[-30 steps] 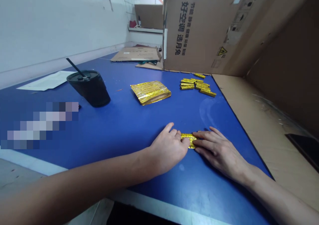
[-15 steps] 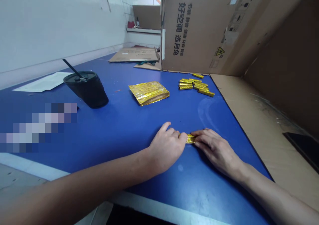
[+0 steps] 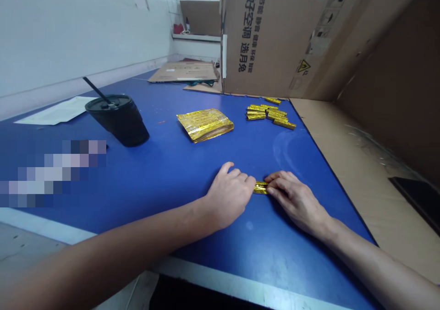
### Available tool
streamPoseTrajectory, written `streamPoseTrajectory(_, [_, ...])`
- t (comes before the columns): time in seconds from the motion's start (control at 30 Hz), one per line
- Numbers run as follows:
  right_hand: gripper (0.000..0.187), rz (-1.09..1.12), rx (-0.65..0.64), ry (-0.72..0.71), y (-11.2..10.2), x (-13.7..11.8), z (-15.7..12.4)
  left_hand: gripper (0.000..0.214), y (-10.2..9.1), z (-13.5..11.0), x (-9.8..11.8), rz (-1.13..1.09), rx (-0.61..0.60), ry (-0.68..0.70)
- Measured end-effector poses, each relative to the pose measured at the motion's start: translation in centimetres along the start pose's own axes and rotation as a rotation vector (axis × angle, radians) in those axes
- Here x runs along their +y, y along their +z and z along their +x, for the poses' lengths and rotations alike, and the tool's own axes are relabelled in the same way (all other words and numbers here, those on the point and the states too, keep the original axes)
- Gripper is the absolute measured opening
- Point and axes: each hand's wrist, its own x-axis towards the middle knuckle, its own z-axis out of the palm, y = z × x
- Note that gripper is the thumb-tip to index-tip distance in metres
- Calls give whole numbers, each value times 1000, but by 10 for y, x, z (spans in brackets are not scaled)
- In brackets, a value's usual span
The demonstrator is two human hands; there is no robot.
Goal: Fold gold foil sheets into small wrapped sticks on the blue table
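Note:
Between my two hands a narrow strip of gold foil paper (image 3: 260,187) lies on the blue tabletop, its middle showing and its ends hidden by fingers. My left hand (image 3: 231,194) is closed on the left end, thumb side toward the far edge. My right hand (image 3: 297,200) pinches the right end, fingers bent together. Farther off lies a flat stack of gold foil sheets (image 3: 206,124). To the right of it sits a loose pile of several small folded gold foil strips (image 3: 266,111).
A black cup (image 3: 118,120) with a straw leans in view at left, near a white paper sheet (image 3: 57,110). A large cardboard box (image 3: 275,35) stands behind the pile. Flat cardboard (image 3: 184,72) lies at the back. A blurred-out patch covers the left side.
Both hands stay on the gold foil strip, with small finger shifts; slightly more of its middle shows. The whole view has shifted a little, and the stack and pile look the same.

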Motion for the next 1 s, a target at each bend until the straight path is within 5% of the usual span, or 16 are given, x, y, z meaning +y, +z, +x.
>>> streamPoseTrajectory(1.0, [17,-145,21,-28,5,2,0,38,6,-20,3,158,-61,147])
